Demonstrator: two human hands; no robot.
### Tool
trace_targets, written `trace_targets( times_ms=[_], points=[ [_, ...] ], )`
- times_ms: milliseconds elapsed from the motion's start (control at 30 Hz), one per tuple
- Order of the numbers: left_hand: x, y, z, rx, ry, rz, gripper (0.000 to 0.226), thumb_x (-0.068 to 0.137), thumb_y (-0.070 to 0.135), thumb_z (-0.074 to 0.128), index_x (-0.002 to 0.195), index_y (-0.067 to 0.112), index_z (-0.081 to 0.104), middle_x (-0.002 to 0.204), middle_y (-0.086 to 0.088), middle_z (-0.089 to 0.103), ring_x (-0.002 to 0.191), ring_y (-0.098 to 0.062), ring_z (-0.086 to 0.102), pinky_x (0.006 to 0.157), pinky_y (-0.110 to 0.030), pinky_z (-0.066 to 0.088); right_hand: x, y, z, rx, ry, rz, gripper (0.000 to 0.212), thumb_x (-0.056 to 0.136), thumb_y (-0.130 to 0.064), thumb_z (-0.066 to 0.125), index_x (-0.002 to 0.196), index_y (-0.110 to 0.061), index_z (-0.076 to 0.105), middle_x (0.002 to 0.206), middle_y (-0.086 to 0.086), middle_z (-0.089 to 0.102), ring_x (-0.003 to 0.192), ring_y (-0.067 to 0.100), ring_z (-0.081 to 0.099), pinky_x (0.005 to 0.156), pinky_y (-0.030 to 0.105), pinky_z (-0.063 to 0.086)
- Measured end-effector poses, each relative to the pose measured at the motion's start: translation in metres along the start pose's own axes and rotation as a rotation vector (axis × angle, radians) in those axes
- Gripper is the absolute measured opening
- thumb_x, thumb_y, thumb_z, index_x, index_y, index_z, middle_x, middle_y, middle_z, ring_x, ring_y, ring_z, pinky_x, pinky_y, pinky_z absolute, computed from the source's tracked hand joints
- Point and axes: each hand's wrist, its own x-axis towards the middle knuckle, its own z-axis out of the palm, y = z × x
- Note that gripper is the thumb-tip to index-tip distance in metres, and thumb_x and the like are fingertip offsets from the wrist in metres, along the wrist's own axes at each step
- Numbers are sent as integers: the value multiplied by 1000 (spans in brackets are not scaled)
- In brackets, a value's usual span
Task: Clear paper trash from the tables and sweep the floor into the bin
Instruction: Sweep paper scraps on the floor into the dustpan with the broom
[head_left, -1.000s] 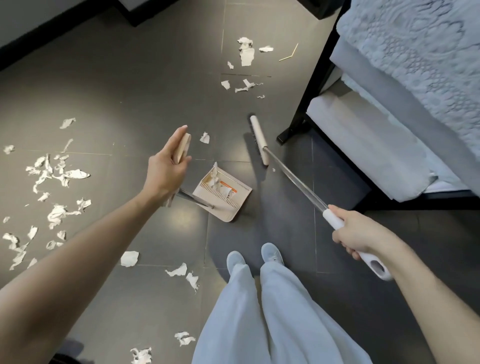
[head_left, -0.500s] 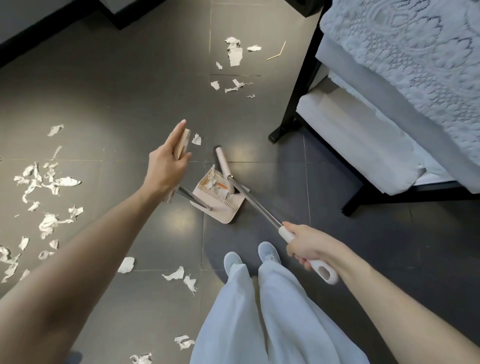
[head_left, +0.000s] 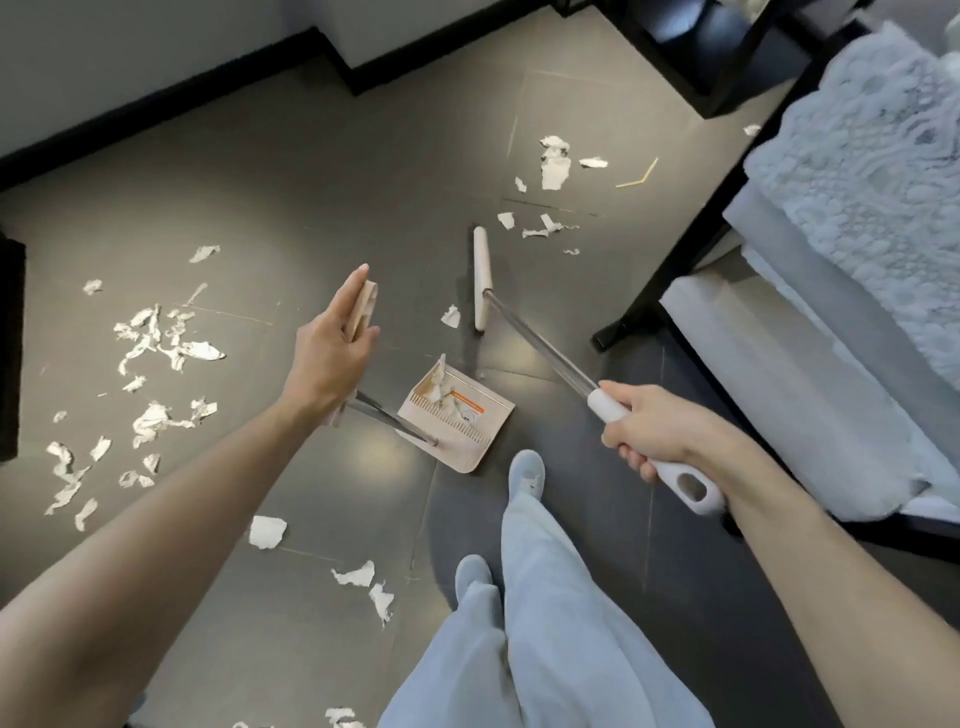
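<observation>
Where the right hand (head_left: 655, 432) is curled firmly round the white grip of the broom (head_left: 540, 341), the clear shaft runs forward and down to the long pale broom head (head_left: 482, 280), lying on the grey floor (head_left: 260, 182); left hand (head_left: 332, 358): holds the beige top of the dustpan handle (head_left: 363, 312) between thumb and nearly straight fingers, though how far the fingers wrap it is hard to tell from this angle; dustpan (head_left: 467, 452): beige, standing on the floor between the two hands, just ahead of a pale shoe (head_left: 525, 470), torn paper inside; paper scraps (head_left: 156, 343): many scattered over the floor at left, one just beside the broom head, a further cluster beyond it, a few near the feet; yellow stick (head_left: 639, 176): on the floor near the far cluster; table with lace cloth (head_left: 872, 182): at right, black leg on the floor
</observation>
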Motion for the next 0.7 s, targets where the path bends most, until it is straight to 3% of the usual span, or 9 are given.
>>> trace_targets(
  times_ms=[167, 233, 300, 367, 433, 533, 633, 700],
  points=[
    [35, -7, 2, -22, 99, -93, 67, 92, 12, 57, 140, 52, 31, 126, 26, 50, 111, 8, 52, 87, 3, 33, 88, -59, -24, -238, 55, -78, 62, 82, -6, 43, 140, -27, 38, 61, 7, 59, 39, 15, 49, 44, 24, 44],
    [56, -8, 3, -24, 132, -124, 65, 92, 12, 56, 140, 49, 33, 126, 23, 53, 112, 7, 54, 87, 1, 35, 120, -78, -29, -400, 55, -95, 63, 80, -7, 39, 141, -26, 36, 79, 7, 62, 39, 16, 53, 42, 20, 42],
    [76, -6, 2, 61, 176, -134, 61, 93, 17, 56, 140, 49, 34, 123, 14, 62, 101, -3, 59, 79, -3, 38, 143, -89, -33, -558, 7, -99, 66, 82, -5, 35, 145, -24, 28, 98, 8, 55, 42, 18, 55, 39, 19, 38],
    [92, -4, 1, 76, 202, -123, 58, 93, 14, 56, 142, 41, 39, 122, 0, 65, 100, -10, 55, 69, 4, 34, 157, -87, -37, -633, -53, -60, 74, 83, -5, 35, 150, -29, 17, 102, 10, 53, 41, 16, 54, 37, 18, 36],
    [102, 6, 2, 34, 212, -110, 57, 93, 5, 56, 143, 28, 42, 120, -17, 64, 109, -13, 43, 70, 1, 38, 160, -78, -40, -646, -133, -7, 79, 84, -6, 37, 153, -33, 9, 97, 10, 57, 40, 16, 53, 36, 17, 38],
    [103, 19, -1, -16, 202, -106, 56, 91, -5, 54, 142, 16, 42, 116, -33, 60, 113, -14, 28, 93, -13, 27, 146, -70, -48, -612, -266, 48, 80, 85, -5, 38, 153, -38, 9, 76, 9, 59, 46, 17, 51, 45, 22, 44],
    [99, 20, -3, -38, 202, -117, 56, 91, -6, 54, 142, 15, 42, 122, -31, 58, 115, -16, 33, 92, -13, 32, 127, -70, -71, -490, -305, 74, 83, 83, -2, 41, 150, -44, 18, 72, 8, 58, 46, 14, 46, 44, 23, 43],
    [94, 16, -2, -17, 203, -128, 56, 92, -2, 55, 142, 19, 42, 128, -16, 60, 114, -14, 45, 81, -1, 39, 113, -72, -83, -510, -259, 48, 83, 82, -3, 41, 149, -47, 19, 77, 6, 60, 39, 12, 45, 43, 21, 41]
  ],
)
